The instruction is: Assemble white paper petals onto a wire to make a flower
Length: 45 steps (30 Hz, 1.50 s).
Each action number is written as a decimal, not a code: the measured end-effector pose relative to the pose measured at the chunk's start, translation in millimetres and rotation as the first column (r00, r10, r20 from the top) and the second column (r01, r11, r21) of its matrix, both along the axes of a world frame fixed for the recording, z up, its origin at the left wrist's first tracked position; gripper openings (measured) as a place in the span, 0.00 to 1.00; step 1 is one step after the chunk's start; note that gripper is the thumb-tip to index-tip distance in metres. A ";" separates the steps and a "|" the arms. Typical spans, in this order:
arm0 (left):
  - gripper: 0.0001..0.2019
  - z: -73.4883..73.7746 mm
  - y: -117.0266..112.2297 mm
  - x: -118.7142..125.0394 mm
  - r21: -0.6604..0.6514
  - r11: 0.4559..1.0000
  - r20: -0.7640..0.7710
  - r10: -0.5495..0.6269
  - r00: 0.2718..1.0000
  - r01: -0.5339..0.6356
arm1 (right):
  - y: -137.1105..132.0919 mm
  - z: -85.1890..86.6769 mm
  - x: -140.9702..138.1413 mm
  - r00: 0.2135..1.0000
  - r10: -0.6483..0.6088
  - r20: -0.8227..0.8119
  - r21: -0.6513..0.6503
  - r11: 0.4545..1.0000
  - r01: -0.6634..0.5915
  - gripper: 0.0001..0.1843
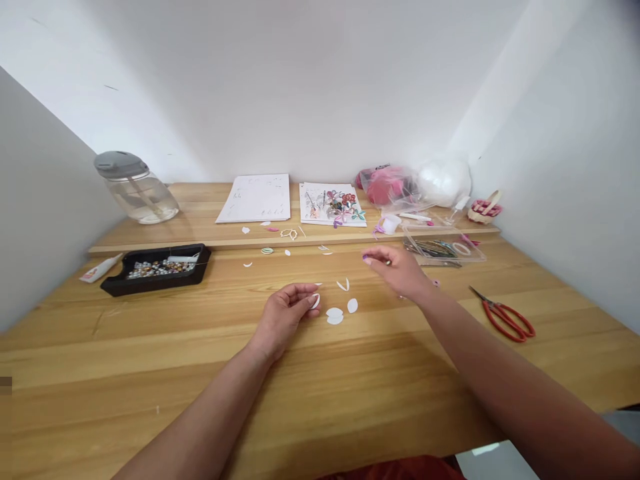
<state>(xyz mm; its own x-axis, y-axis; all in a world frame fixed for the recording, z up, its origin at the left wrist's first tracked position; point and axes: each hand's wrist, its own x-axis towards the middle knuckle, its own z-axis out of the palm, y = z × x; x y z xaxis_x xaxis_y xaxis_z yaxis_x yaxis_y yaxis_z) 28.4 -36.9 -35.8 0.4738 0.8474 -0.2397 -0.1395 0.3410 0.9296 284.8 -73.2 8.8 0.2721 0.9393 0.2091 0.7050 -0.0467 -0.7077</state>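
My left hand (287,313) is closed, pinching a small white leaf-shaped paper piece (315,301) between thumb and fingers just above the table. My right hand (395,270) is raised off to the right, fingers bent together. A purple bit shows at its fingertips and a small dark tip by the palm; what they belong to I cannot make out. Between the hands lie a pair of white petal-shaped pieces (335,315) side by side, a single white petal piece (353,305) and a thin V-shaped white offcut (343,285).
Red-handled scissors (507,320) lie at right, near a clear box (445,243) of thin tools. At left are a black bead tray (157,270) and a glue tube (100,269). The raised shelf holds a water jug (137,190), papers (257,198), yarn flowers (343,207) and bagged yarn (387,187).
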 end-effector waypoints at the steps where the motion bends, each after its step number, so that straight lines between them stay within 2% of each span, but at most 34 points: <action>1: 0.20 0.7 -0.6 0.2 0.001 1.000 0.007 0.003 1.000 -0.003 | -12.0 -1.4 -5.6 0.984 0.031 -0.173 -0.021 0.999 -0.035 0.14; 2: 0.20 1.3 -1.3 0.3 0.007 1.000 0.013 0.006 1.000 -0.006 | -23.6 -3.4 -10.7 0.949 0.045 -0.313 -0.040 0.997 -0.060 0.16; 4: 0.20 2.6 -3.5 0.7 0.032 0.999 0.023 0.007 1.000 -0.007 | -43.4 -7.9 -19.1 0.869 0.038 -0.493 -0.069 0.994 -0.082 0.18; 6: 0.19 3.7 -6.4 1.2 0.056 0.998 0.032 -0.005 0.999 0.004 | -56.4 -11.4 -24.6 0.816 0.021 -0.578 -0.072 0.994 -0.077 0.19; 8: 0.18 4.4 -9.9 2.0 0.071 0.997 0.035 -0.024 0.999 0.021 | -62.2 -13.5 -28.1 0.795 0.024 -0.606 -0.059 0.995 -0.075 0.18; 11: 0.16 4.9 -14.5 3.2 0.081 0.996 0.028 -0.051 0.998 0.048 | -62.3 -16.1 -32.8 0.805 0.071 -0.589 -0.001 0.996 -0.089 0.17; 15: 0.15 5.6 -17.2 3.9 0.088 0.994 0.033 -0.070 0.997 0.067 | -59.3 -25.4 -40.4 0.854 0.168 -0.493 0.165 0.981 -0.098 0.15; 19: 0.17 7.7 -18.7 3.8 0.054 0.997 0.073 -0.067 0.995 0.063 | -60.3 -38.2 -44.7 0.899 0.178 -0.401 0.252 0.965 -0.079 0.14; 23: 0.18 9.7 -20.7 3.2 0.009 0.996 0.113 -0.088 0.990 0.087 | -63.0 -41.8 -44.9 0.915 0.173 -0.364 0.270 0.960 -0.075 0.13; 30: 0.16 11.6 -21.7 2.5 -0.030 0.994 0.149 -0.097 0.984 0.102 | -67.1 -36.3 -46.0 0.954 0.152 -0.256 0.272 0.959 -0.080 0.12; 38: 0.16 9.4 -22.6 3.7 -0.049 0.991 0.132 -0.114 0.985 0.122 | -68.9 -38.4 -44.8 0.953 0.180 -0.244 0.268 0.957 -0.112 0.14; 45: 0.16 13.9 -25.0 3.4 -0.054 0.991 0.129 -0.117 0.985 0.125 | -69.9 -35.9 -46.4 0.958 0.157 -0.239 0.255 0.962 -0.094 0.12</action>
